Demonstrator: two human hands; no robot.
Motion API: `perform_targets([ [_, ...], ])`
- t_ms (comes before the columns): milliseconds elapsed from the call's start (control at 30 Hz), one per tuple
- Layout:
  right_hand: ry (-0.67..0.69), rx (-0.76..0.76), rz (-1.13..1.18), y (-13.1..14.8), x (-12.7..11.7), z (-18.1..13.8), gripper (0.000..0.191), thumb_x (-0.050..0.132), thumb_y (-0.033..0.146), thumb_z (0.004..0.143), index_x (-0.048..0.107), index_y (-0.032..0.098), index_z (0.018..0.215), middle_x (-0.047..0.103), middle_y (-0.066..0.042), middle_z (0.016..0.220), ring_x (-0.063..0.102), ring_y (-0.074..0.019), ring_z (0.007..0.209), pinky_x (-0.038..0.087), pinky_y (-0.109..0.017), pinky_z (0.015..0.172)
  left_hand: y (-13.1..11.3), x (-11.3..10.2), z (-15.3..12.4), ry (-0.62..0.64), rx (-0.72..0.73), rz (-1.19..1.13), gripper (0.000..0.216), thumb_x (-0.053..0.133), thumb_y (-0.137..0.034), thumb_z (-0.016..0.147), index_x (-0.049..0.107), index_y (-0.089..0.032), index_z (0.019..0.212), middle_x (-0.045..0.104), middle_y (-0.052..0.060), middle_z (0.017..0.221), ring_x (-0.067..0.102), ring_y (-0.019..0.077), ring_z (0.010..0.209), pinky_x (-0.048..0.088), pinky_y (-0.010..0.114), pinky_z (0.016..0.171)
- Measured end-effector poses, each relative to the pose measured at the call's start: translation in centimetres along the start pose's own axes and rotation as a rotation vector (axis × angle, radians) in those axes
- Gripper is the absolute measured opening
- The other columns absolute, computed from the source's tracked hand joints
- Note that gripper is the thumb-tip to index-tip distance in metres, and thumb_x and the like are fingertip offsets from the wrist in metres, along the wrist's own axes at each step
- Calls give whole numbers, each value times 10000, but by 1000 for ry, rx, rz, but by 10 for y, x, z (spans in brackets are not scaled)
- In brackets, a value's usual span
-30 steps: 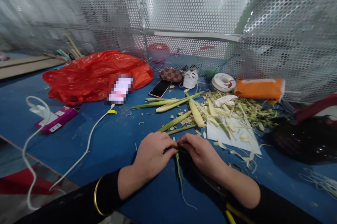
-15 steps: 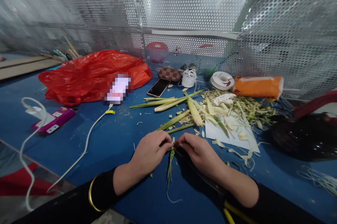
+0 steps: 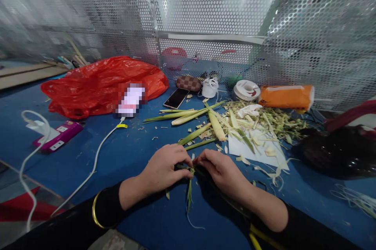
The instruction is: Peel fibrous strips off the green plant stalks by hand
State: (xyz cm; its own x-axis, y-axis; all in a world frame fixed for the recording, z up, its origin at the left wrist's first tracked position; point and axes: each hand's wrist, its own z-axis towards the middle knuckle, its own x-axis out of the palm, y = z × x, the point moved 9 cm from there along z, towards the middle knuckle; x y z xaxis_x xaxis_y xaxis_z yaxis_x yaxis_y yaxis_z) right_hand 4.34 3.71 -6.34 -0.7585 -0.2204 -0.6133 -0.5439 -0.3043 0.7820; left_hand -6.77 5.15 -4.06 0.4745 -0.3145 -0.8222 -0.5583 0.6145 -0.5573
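Between my hands hangs a small green bundle of plant strips (image 3: pixel 189 194), knotted or woven near its top, with a thin pale thread trailing below. My left hand (image 3: pixel 166 166) is closed on its upper part, thumb on the near side and index finger above. My right hand (image 3: pixel 220 169) has its fingers pinched together at the top end of the same bundle; the fingertips are partly hidden. Just beyond my hands lie corn husks (image 3: pixel 216 125) and long green-yellow leaves (image 3: pixel 190 116).
Shredded husk (image 3: pixel 282 123) and white paper (image 3: pixel 255 150) lie right of centre. Around them are an orange packet (image 3: pixel 288 97), tape roll (image 3: pixel 247 90), dark shiny object (image 3: pixel 337 154), red plastic bag (image 3: pixel 102 81), phones (image 3: pixel 176 98), a white cable (image 3: pixel 96 156) and purple power strip (image 3: pixel 63 135).
My left hand has shifted slightly left, and its thumb has moved down onto the knotted part of the bundle, away from the index finger. My right hand has barely moved.
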Motion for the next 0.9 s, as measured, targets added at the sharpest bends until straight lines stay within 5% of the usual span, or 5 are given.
perform_targets([
  [567, 14, 1, -16, 3, 0, 0, 183, 413, 176, 925, 558, 223, 824, 664, -47, 848, 592, -186, 807, 414, -307, 742, 0, 7, 7, 102, 43, -17, 96, 562, -227, 874, 603, -188, 797, 623, 10, 844, 549, 167, 848, 381, 277, 765],
  [900, -2, -19, -58, 0, 0, -1, 178, 422, 181, 931, 559, 211, 821, 642, -38, 804, 567, -171, 752, 398, -281, 686, 29, 16, 4, 34, -387, -491, 110, 559, -262, 797, 613, -168, 780, 653, -8, 725, 532, 124, 635, 384, 235, 597],
])
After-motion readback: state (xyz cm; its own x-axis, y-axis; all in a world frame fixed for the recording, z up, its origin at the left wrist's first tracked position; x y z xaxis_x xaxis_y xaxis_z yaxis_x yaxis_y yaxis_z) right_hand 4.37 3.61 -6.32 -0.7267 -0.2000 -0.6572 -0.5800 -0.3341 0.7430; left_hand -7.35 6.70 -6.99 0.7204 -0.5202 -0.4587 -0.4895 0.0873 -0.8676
